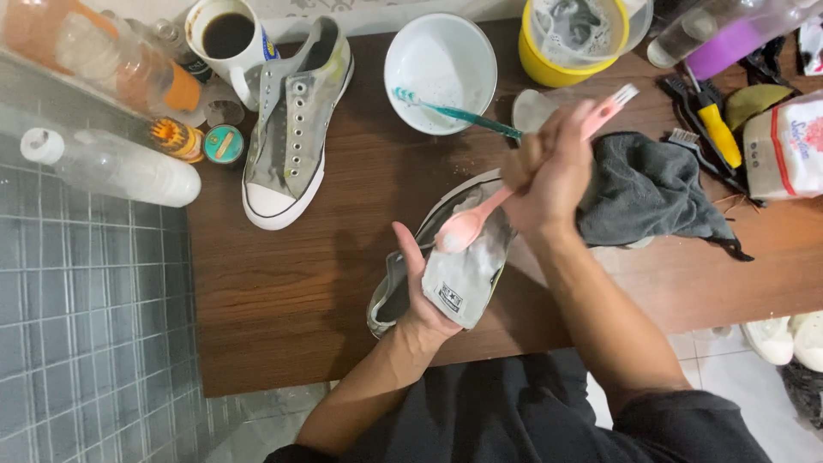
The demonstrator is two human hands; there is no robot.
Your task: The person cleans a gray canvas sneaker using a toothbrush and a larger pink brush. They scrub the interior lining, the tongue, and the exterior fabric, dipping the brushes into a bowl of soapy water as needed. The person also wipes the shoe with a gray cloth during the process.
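Sneaker cupped in left hand at table edge, below white bowl; pink spoon clenched in right hand, tip on canvas. Could drip paste onto lap if tilted.

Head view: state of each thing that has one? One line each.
Left hand: gripping the held shoe.
Right hand: closed on pink spoon, bowl against the shoe.
Second shoe: lying unlaced on table.
White bowl: teal toothbrush resting inside.
Mug: holds dark liquid.
Grey cloth: crumpled.
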